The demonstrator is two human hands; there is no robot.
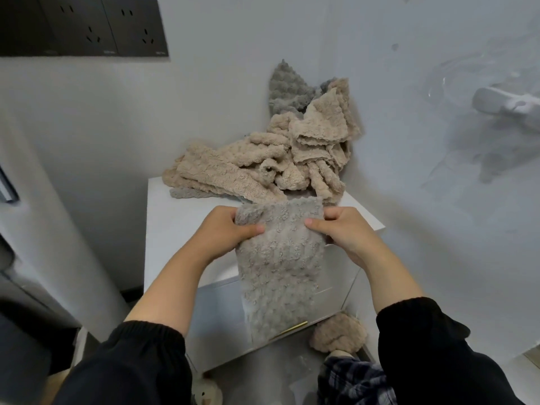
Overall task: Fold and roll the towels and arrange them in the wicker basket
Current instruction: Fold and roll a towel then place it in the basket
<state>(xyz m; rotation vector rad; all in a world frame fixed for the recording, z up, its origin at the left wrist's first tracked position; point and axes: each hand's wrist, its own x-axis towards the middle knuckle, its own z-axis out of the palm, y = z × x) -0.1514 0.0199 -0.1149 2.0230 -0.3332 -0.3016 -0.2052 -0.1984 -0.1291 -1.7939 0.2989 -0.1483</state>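
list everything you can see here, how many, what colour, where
held grey towel: one, grey, hanging in front of the cabinet
beige towels: several, count unclear, beige, loose pile on the cabinet top
bumpy grey towel: one, grey, sticking up behind the pile
bundled beige towel: one, beige, low down to the right of the cabinet
cabinet: one, white, in the wall corner
drawer handle: one, gold, cabinet front
socket panel: one, dark, wall at upper left
wicker basket: none in view
left hand: fingers grip the held towel's top left
right hand: fingers grip its top right
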